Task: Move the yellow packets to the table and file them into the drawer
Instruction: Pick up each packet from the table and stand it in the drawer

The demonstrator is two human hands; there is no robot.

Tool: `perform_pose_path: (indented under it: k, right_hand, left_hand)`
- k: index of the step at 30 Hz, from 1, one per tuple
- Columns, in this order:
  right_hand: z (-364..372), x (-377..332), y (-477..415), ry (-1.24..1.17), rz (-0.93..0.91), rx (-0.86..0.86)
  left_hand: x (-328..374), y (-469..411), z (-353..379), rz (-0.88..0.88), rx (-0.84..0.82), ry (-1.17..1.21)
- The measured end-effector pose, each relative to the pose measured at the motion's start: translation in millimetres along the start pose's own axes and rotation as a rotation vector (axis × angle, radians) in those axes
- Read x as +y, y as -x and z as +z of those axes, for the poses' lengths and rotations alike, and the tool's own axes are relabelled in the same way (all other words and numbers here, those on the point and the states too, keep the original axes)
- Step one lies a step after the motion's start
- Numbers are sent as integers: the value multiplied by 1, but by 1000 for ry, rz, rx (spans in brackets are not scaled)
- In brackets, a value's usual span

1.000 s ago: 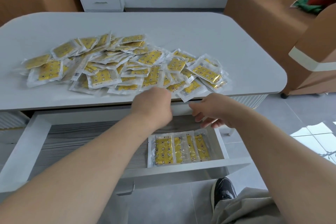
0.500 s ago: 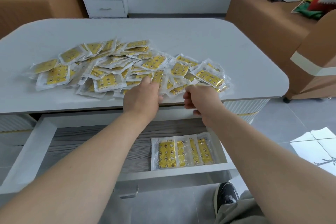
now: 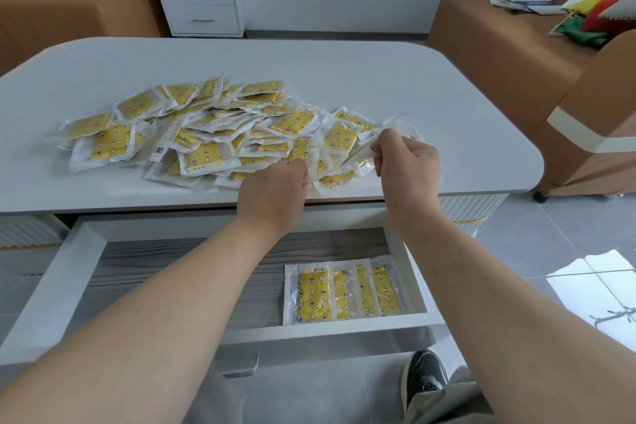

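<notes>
The right hand (image 3: 407, 167) pinches one yellow packet (image 3: 372, 144) just above the heap of yellow packets (image 3: 213, 134) on the white table (image 3: 447, 89), the left hand (image 3: 273, 191), fingers curled, touches the heap's near edge, grip unclear, and four filed packets (image 3: 344, 293) lie in the open drawer (image 3: 419, 289).

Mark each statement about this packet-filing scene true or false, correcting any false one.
1. The white drawer is pulled open. True.
2. The row of yellow packets inside it lies at its left end. False: it lies at the right end.
3. The right hand pinches a clear-wrapped yellow packet over the table. True.
4. The white table holds one neat stack. False: a loose pile of yellow packets sprawls there.
</notes>
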State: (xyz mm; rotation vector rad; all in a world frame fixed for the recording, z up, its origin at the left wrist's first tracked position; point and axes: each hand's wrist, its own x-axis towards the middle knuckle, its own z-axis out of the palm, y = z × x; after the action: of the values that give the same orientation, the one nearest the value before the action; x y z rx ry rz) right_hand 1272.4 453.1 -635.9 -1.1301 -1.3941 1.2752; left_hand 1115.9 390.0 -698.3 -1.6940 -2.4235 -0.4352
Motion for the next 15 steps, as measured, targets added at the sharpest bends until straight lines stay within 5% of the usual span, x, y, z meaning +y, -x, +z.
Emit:
perform_pose_path:
  k: [15]
  right_hand:
    - [-4, 6, -13, -437, 465, 226]
  left_hand:
    - [8, 7, -5, 138, 21, -124]
